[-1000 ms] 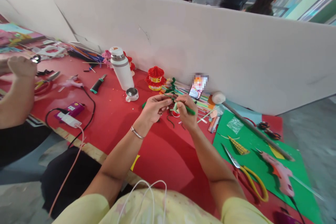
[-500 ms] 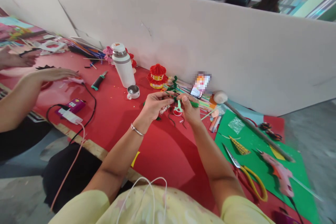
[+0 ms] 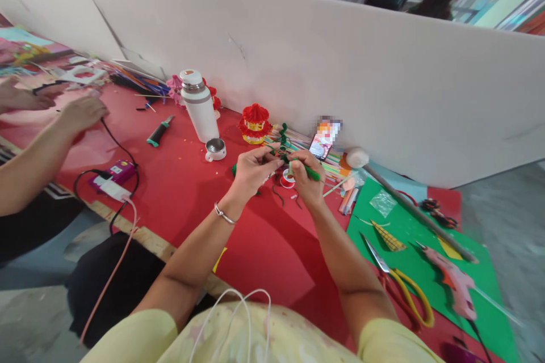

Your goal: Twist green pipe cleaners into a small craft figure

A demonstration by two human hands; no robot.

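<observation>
My left hand [image 3: 254, 170] pinches a dark green fuzzy pipe-cleaner piece [image 3: 283, 135] between thumb and fingers, and part of it rises above the fingertips. Closed around green-handled pliers [image 3: 313, 171], my right hand [image 3: 307, 178] sits just right of that piece. Fingers cover the pliers' jaws, so what they bite on cannot be made out. Below and between the hands lies a spool with red thread [image 3: 288, 180]. Short dark wire-like scraps rest on the red table near it.
A white thermos [image 3: 199, 108], its cup lid [image 3: 216, 149] and a red-yellow pipe-cleaner lantern [image 3: 255, 123] stand behind. A phone [image 3: 326, 139] leans at the wall. Scissors [image 3: 398, 281] and a pink glue gun [image 3: 451, 281] lie right. A co-worker's hands [image 3: 85, 110] are at left.
My right hand has turned and its fingers have closed further round the pliers; the light green handle no longer sticks out below. The co-worker's nearer hand has lifted and drawn back left.
</observation>
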